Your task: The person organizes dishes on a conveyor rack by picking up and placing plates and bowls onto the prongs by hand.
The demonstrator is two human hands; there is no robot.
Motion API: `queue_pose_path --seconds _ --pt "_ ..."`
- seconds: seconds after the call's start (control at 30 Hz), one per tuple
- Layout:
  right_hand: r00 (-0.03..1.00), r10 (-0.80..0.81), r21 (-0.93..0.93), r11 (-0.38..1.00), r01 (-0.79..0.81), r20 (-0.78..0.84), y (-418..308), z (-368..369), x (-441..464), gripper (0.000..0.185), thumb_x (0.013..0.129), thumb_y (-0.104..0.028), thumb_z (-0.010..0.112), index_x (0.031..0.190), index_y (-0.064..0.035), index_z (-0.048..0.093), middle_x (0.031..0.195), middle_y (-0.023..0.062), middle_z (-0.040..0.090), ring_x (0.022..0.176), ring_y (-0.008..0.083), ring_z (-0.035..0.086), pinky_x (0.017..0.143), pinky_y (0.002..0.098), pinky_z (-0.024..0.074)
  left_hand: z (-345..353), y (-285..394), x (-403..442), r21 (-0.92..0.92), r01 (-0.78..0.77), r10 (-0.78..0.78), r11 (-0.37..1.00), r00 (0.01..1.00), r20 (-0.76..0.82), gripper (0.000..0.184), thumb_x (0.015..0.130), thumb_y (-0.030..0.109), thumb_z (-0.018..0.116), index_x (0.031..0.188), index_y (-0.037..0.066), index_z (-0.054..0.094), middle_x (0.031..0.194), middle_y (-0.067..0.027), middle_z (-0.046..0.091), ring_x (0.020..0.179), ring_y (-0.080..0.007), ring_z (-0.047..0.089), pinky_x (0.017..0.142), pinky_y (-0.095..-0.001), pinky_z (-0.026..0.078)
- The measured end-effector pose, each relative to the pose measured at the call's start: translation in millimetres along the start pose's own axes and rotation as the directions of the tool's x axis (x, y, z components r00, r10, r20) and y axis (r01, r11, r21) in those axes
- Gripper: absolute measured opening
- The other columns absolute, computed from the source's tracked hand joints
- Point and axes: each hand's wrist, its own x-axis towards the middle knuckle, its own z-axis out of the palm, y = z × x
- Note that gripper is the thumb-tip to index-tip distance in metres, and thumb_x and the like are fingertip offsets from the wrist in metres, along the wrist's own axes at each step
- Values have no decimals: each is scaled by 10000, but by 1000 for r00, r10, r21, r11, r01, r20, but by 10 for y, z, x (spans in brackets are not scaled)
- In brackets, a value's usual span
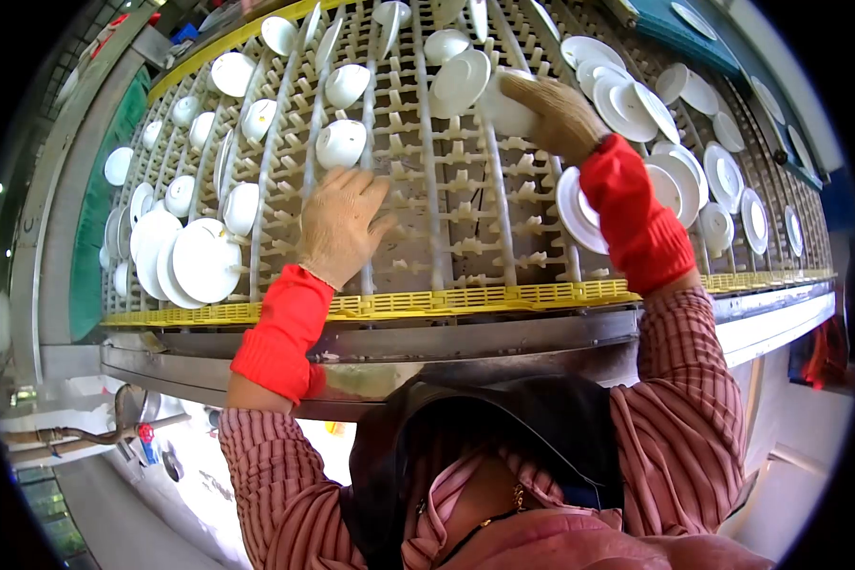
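My left hand [344, 226], in a tan knit glove, is over the peg rack belt with thumb apart and fingers stretched out. Just beyond its fingertips a white bowl [340, 144] lies tilted on the pegs; whether they touch I cannot tell. My right hand [562, 116], gloved the same way, grips a white dish [509, 106] by its right side. The dish is slightly blurred and partly behind the fingers. Left of it, a white saucer [460, 82] leans on the pegs. Red cuffs cover both wrists.
White plates [206, 260] and bowls [241, 209] stand between the pegs at left. More plates [623, 103] lean in rows at right. A yellow slotted edge [446, 300] runs along the near side, with a metal ledge [484, 334] below it. Green side panels border the belt.
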Motion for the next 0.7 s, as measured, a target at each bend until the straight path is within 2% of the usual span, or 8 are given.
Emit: queue_pose_path --seconds 0.07,0.1,0.17,0.2,0.27,0.37,0.53,0.7 --pt "998 66 187 980 -61 -16 -546 -159 157 487 986 -147 804 1446 -97 649 1233 217 791 1219 409 754 1014 473 635 3 54 6 1 -37 37 999 999 -12 460 840 180 863 1234 -18 733 1166 -186 725 1129 -423 666 991 -499 553" --pt "997 82 637 767 -69 9 -431 212 228 478 998 -199 804 1439 -97 652 1210 203 796 1183 385 771 975 464 639 -12 79 4 3 -57 57 998 998 -18 463 846 185 860 1239 -24 732 1177 -194 731 1138 -428 670 1005 -503 553" --pt "1000 -21 333 943 15 15 -330 117 237 417 1042 -353 778 1341 -72 712 1136 152 808 1037 297 800 875 440 637 -102 173 10 13 -101 101 995 993 -59 443 853 240 852 1198 -8 728 1120 -166 725 1106 -411 680 1048 -497 537" --pt "851 428 585 621 -521 303 -431 -95 204 410 1070 -419 733 1226 -41 759 1070 142 810 944 265 785 846 426 624 -141 229 32 13 -122 123 992 989 -83 435 857 267 848 1178 -1 726 1092 -153 722 1090 -403 685 1069 -493 529" --pt "857 512 435 785 -441 -55 -225 -204 -41 272 1107 -280 700 1116 -16 761 1126 101 804 993 239 769 864 375 612 -193 342 101 0 -156 154 988 980 -128 461 893 342 828 1166 -11 712 1068 -167 704 1069 -393 684 1069 -499 524" --pt "847 529 85 848 -524 -52 508 -535 -459 614 987 -540 783 1263 9 777 1113 214 823 920 324 792 874 457 631 -164 599 242 -61 -169 165 984 984 -61 583 863 328 870 1257 -68 702 1174 -232 713 1139 -435 675 1104 -539 520" --pt "703 673 -299 737 -606 231 783 -1157 -1307 734 931 -584 838 1293 49 763 1209 303 798 1096 418 806 962 508 636 149 1392 833 -99 -415 413 904 910 -43 526 877 305 827 1258 -37 707 1137 -192 684 1109 -375 663 1016 -493 552" --pt "707 685 -149 728 -669 174 997 -1282 -1752 841 930 -598 826 1413 79 703 1347 318 759 1227 423 766 1064 470 604 931 1864 1379 -35 -523 514 852 847 -137 496 819 178 773 1274 -11 713 1180 -176 698 1137 -339 659 995 -443 562"
